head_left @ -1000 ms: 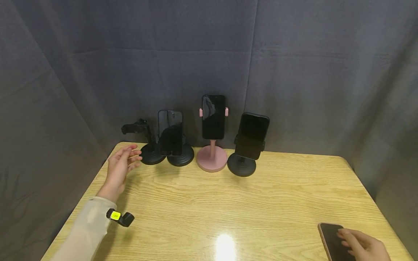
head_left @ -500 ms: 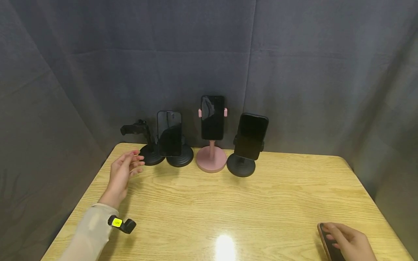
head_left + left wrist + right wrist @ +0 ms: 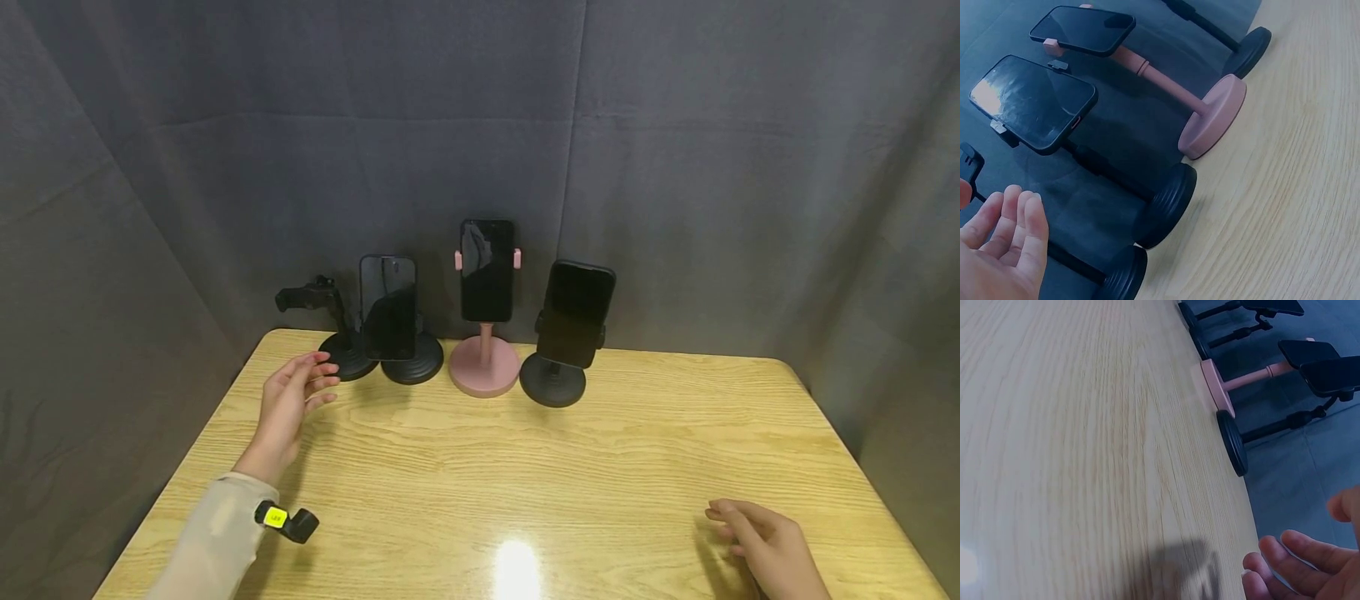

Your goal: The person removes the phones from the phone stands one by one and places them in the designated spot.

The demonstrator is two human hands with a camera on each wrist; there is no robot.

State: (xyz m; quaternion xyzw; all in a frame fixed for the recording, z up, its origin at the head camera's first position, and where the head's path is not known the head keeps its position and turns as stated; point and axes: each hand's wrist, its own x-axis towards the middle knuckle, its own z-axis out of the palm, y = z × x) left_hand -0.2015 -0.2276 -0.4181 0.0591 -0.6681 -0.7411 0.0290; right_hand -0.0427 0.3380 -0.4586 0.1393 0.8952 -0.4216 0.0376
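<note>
No legible text; only small dark marks on the yellow label [image 3: 276, 517] of the black device [image 3: 303, 526] strapped over the left sleeve [image 3: 216, 533], too blurred to make out

One stand [image 3: 484, 382] is pink, the phones [image 3: 577, 312] black — the table [image 3: 600, 483] yellow, wood-grained.

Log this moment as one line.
left hand: near empty black stand, holding nothing; right hand: over table, holding nothing; left phone: second black stand; middle phone: pink stand; right phone: third black stand
</note>
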